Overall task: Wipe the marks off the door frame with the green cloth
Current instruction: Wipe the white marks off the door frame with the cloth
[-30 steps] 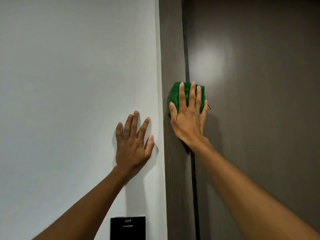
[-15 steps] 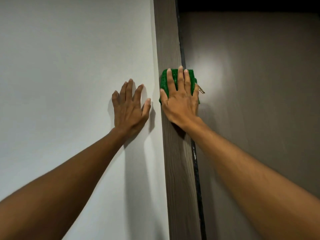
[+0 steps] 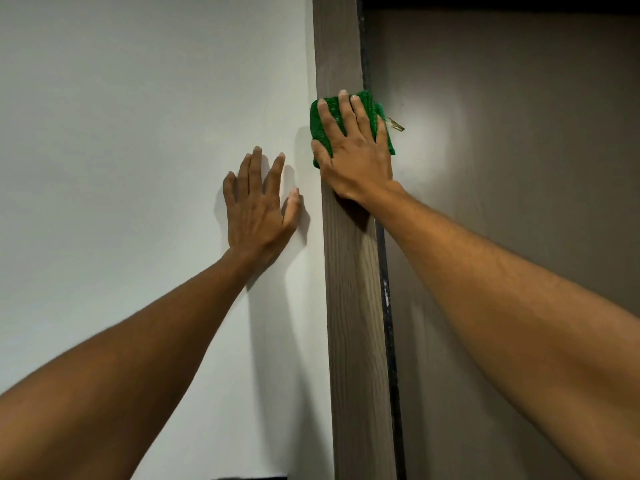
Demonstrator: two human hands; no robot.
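A grey-brown wooden door frame (image 3: 356, 306) runs vertically through the middle of the view. My right hand (image 3: 356, 154) lies flat on the folded green cloth (image 3: 320, 128) and presses it against the frame, fingers pointing up. A small tan tag (image 3: 396, 124) sticks out from the cloth's right side. My left hand (image 3: 258, 206) rests flat on the white wall (image 3: 138, 133) just left of the frame, fingers spread, holding nothing.
The brown door (image 3: 519, 168) fills the right side, with a dark gap (image 3: 386, 289) between it and the frame. A dark band (image 3: 502, 3) marks the top of the doorway. The edge of a black panel (image 3: 252, 477) shows at the bottom of the wall.
My right hand slid the cloth up the frame over the past second, and the view tilted upward. My left hand shifted higher on the wall, then stayed put.
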